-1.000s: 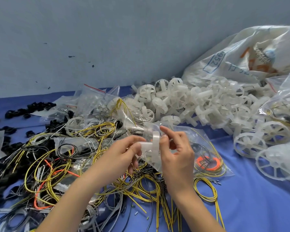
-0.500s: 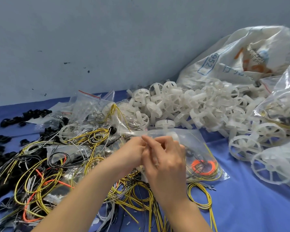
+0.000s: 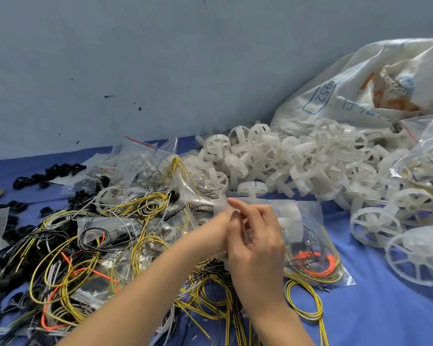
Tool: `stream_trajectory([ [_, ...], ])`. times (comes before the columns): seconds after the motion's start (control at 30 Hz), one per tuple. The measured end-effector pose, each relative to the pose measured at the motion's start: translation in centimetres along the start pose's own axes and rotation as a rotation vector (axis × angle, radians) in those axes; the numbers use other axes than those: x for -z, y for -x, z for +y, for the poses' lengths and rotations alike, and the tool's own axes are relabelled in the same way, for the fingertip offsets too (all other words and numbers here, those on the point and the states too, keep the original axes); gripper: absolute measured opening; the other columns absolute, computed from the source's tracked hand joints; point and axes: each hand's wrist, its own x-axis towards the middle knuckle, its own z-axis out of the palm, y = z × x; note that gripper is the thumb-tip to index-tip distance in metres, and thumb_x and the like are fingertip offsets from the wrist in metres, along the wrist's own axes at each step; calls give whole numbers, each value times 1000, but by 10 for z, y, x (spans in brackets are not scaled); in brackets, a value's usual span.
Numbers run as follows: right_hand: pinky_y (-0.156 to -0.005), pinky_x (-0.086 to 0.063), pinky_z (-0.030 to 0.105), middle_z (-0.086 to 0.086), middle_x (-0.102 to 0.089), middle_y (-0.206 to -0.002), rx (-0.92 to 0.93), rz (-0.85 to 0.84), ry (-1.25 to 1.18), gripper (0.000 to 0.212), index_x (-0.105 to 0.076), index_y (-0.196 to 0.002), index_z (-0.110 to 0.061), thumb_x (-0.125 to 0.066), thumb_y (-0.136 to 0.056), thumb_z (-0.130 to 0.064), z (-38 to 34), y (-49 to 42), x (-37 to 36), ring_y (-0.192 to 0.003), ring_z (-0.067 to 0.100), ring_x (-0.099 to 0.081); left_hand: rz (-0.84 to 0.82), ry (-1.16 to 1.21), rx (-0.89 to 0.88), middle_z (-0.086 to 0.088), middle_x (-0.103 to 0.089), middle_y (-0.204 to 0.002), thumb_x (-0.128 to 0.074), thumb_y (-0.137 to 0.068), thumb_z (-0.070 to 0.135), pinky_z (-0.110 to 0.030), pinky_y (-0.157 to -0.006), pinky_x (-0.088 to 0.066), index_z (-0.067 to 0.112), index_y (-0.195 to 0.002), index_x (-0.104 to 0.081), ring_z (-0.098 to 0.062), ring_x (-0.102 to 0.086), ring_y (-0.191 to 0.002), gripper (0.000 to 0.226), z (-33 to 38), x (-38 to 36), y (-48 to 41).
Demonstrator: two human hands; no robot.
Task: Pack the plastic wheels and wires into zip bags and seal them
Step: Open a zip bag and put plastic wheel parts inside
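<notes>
Seen from the wearer's head, two bare forearms reach in from the bottom edge and meet at the middle of a blue surface [image 3: 390,310]. The right hand [image 3: 256,237] lies over the left hand [image 3: 216,227]. Its fingers are curled and pinch the upper left edge of a clear zip bag [image 3: 310,221], with the index finger stretched along that edge. The left hand touches the same corner of the bag, but its fingers are hidden behind the right hand, so I cannot tell how they are set.

The zip bag lies flat on the surface just to the right of the hands. Inside it are a white plastic wheel [image 3: 289,216], an orange wire coil [image 3: 315,262] and some yellow wire.

Behind the bag is a large pile of white plastic wheels [image 3: 298,161], which spills from a white woven sack [image 3: 355,101] printed with blue characters. Bigger spoked wheels [image 3: 375,227] lie at the right.

To the left of the hands is a tangle of loose wires [image 3: 68,260] in yellow, black, white and orange. More clear zip bags [image 3: 138,158] lie among them. Small black parts [image 3: 48,171] are scattered at the far left. A grey wall [image 3: 160,58] runs across the back.
</notes>
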Motion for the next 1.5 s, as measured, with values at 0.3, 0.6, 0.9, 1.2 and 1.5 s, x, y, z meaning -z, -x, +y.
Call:
stream_trajectory([
  [0.3,-77,-49,42,-20,-51,-96,-106,3,-63,25,-60,-112,-38,-42,-95,-38,4,-2,3,-88,11,-55,318,-84,83,-4,-66,-80,-47,-101,30,-20,-46,-47,12,-93,-63,-8,-59,-53,25,5,94,-36],
  [0.6,-73,-49,44,-21,-54,-93,-120,-2,-59,21,-54,-109,-46,-39,-94,-45,10,-2,4,-82,10,-54,442,-1009,131,-8,-63,-114,-43,-100,26,-45,-84,-53,15,-125,-51,-25,-60,-97,28,-17,81,-113],
  [0.9,-72,-49,36,-24,-53,-97,-131,-1,-60,20,-51,-109,-51,-37,-93,-49,10,-3,3,-86,6,-55,829,-49,-279,4,-66,-96,-42,-103,32,-21,-59,-50,25,-113,-54,-5,-62,-75,17,-7,89,-34],
  [1.2,-65,-46,20,-9,-60,-86,-194,5,-134,12,-62,-102,-41,-57,-95,-33,3,-7,7,-80,11,-59,124,724,88,-13,-67,-79,-56,-90,16,-22,-44,-49,-3,-120,-59,-15,-58,-56,36,-24,47,71],
  [1.5,-60,-39,11,-14,-57,-86,-124,-98,-41,19,-73,-105,-40,-62,-93,-30,-10,1,31,-75,10,-56,75,695,188,-15,-68,-85,-48,-101,8,-19,-44,-48,-1,-119,-58,-13,-55,-54,23,-12,16,61],
])
